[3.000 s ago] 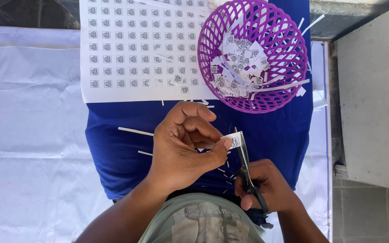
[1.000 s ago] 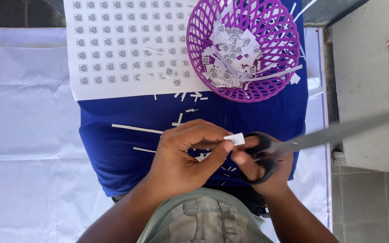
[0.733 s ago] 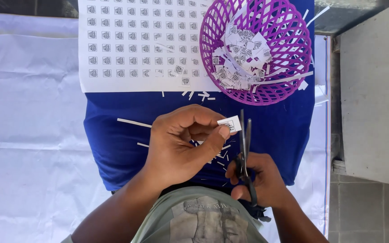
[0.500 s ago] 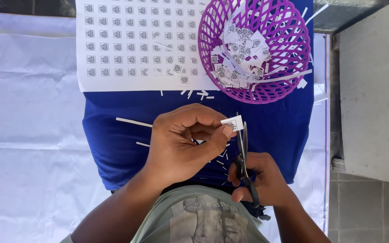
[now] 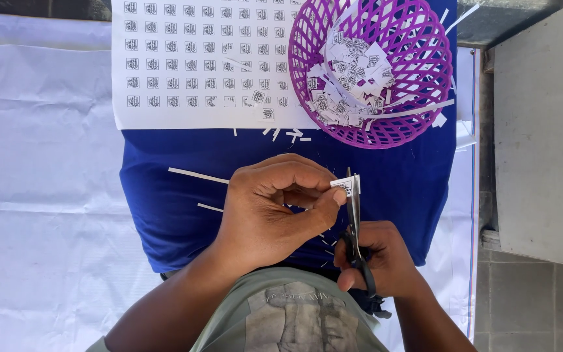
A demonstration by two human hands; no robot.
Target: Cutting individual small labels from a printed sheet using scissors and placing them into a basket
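White sheeting (image 5: 40,195) covers the ground, with a blue cloth (image 5: 164,195) spread over it in the middle of the frame; along the top edge lies a printed sheet (image 5: 184,65) of small square labels, and at upper right a purple basket (image 5: 373,72) holds cut labels; thin paper strips (image 5: 197,176) lie on the blue cloth. Just right of centre, the left hand (image 5: 268,208) pinches a small paper label (image 5: 343,186) between thumb and forefinger; the right hand (image 5: 379,261) grips the scissors (image 5: 354,221), blades nearly closed against the label's right edge. To trim well, I judge, the label should be held taut and square to the blades, fingertips kept clear; cut close along the printed border.
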